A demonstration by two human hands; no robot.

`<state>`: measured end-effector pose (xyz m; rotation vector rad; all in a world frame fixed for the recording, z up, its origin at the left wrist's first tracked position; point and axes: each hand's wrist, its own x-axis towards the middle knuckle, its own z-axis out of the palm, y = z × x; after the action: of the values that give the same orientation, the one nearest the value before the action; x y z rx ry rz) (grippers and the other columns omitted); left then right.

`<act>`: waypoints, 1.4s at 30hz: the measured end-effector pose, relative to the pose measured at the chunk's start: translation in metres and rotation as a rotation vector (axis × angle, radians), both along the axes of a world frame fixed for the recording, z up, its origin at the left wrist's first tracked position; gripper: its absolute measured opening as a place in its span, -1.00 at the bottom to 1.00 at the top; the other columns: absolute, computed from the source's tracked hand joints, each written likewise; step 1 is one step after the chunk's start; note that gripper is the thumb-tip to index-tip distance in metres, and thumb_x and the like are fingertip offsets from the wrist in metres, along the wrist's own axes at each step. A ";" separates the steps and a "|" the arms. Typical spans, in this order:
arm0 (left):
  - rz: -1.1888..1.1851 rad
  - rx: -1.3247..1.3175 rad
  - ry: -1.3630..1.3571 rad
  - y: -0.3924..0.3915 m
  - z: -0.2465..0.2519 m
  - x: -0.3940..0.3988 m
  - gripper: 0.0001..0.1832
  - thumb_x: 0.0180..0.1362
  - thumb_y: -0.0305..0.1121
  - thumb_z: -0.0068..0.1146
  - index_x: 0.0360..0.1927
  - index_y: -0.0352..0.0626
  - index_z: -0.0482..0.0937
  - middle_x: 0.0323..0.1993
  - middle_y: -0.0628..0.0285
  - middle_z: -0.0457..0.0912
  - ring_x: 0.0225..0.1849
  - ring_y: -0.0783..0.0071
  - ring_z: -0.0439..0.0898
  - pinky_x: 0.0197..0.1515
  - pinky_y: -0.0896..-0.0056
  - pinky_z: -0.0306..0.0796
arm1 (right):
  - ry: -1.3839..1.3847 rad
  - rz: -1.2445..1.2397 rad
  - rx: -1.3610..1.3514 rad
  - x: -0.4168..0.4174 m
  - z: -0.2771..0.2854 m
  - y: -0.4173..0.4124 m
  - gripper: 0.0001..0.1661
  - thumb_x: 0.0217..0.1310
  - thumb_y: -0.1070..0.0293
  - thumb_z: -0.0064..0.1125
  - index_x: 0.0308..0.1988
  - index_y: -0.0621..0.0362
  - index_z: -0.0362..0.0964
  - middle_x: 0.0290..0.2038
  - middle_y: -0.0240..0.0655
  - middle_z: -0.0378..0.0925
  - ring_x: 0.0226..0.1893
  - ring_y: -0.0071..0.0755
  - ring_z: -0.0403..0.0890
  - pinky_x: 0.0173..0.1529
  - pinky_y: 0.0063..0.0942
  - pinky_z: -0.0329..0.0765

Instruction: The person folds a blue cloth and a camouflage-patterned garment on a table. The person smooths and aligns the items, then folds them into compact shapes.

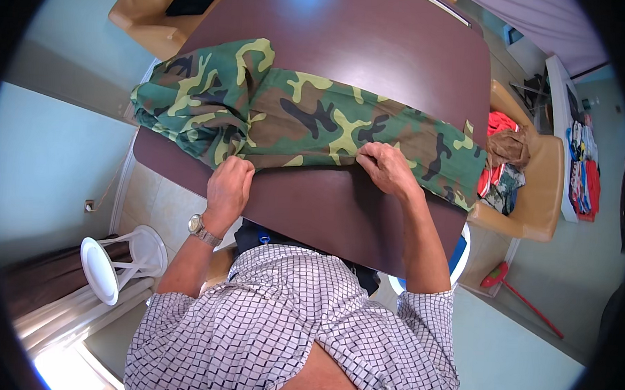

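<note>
A camouflage garment [316, 114], green, brown, black and yellow-green, stretches across the dark reddish-brown table [312, 210]. Its left part is bunched and folded over itself; the right part lies long and nearly flat, reaching the table's right edge. My left hand [230, 183], with a metal watch on the wrist, grips the near edge of the cloth beside the bunched part. Farther right along the same edge, my right hand [386, 167] pinches the cloth between thumb and fingers. The fingertips of both hands are partly hidden.
A tan chair [540, 189] at the right holds a heap of clothes [502, 151]. Another tan chair [147, 31] stands at the far left. A white stool [100, 272] lies at the lower left, and a red broom [497, 275] is on the right.
</note>
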<state>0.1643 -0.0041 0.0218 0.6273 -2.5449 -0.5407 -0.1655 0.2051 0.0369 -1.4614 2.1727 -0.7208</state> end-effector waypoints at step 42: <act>-0.075 -0.129 0.018 -0.031 0.006 -0.013 -0.79 0.42 -0.57 0.27 0.09 -0.22 0.67 -0.07 0.03 0.71 -0.01 -0.06 0.67 0.26 -0.02 0.46 | 0.081 -0.049 0.133 -0.014 0.031 -0.055 -0.61 0.49 0.56 0.06 0.23 0.17 0.53 -0.06 0.18 0.76 0.11 0.35 0.73 0.19 0.16 0.62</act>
<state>0.1517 -0.0351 0.0283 0.4809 -2.5700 -0.4013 -0.1795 0.1501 0.0675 -1.3958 2.2775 -0.5306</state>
